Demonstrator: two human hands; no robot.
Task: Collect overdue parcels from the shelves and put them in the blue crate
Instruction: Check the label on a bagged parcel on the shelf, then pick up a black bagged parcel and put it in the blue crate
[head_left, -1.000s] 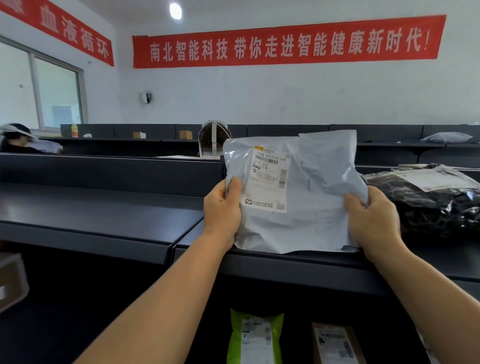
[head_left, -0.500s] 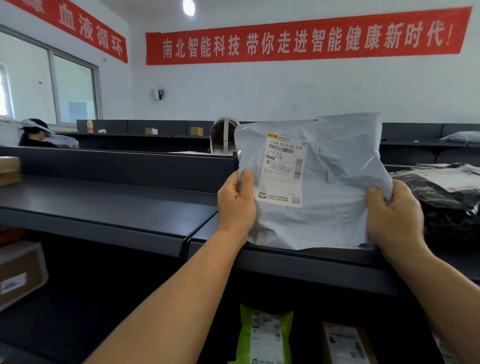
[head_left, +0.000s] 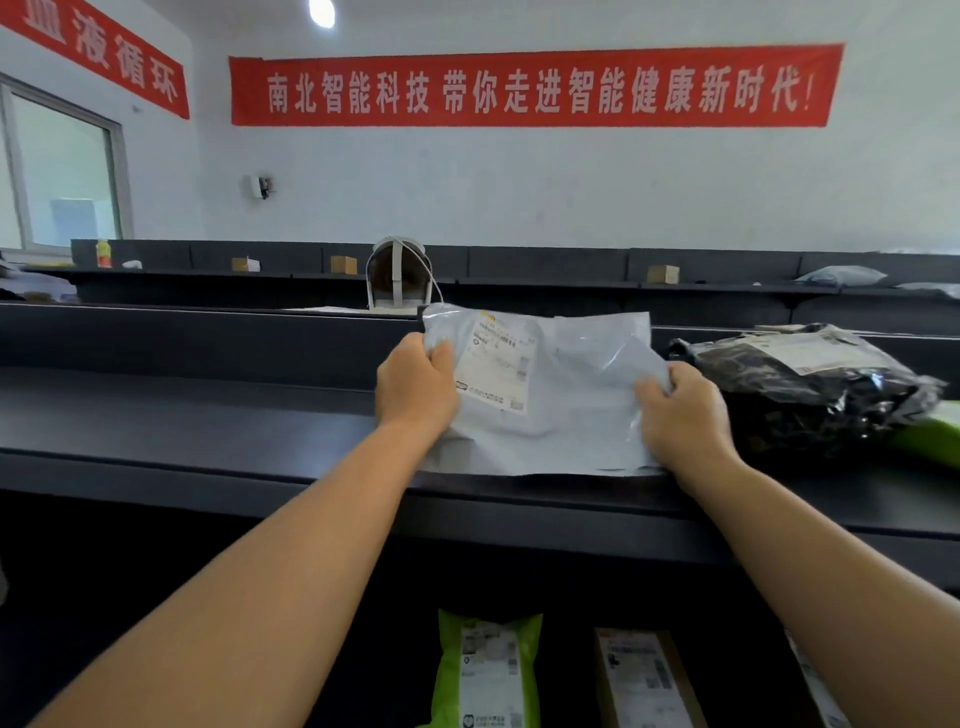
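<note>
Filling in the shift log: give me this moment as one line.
stage: parcel check | left hand: holds grey parcel | right hand: holds same parcel | parcel: label up, low over top shelf | blue crate: unseen

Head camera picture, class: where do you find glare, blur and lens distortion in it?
Head view: glare streaks the crinkled grey plastic mailer bag and the glossy black plastic parcel; the print on the mailer's white label is blurred and unreadable; the wide lens bows the dark shelf edge and the red wall banner; the ceiling lamp is blown out.
</note>
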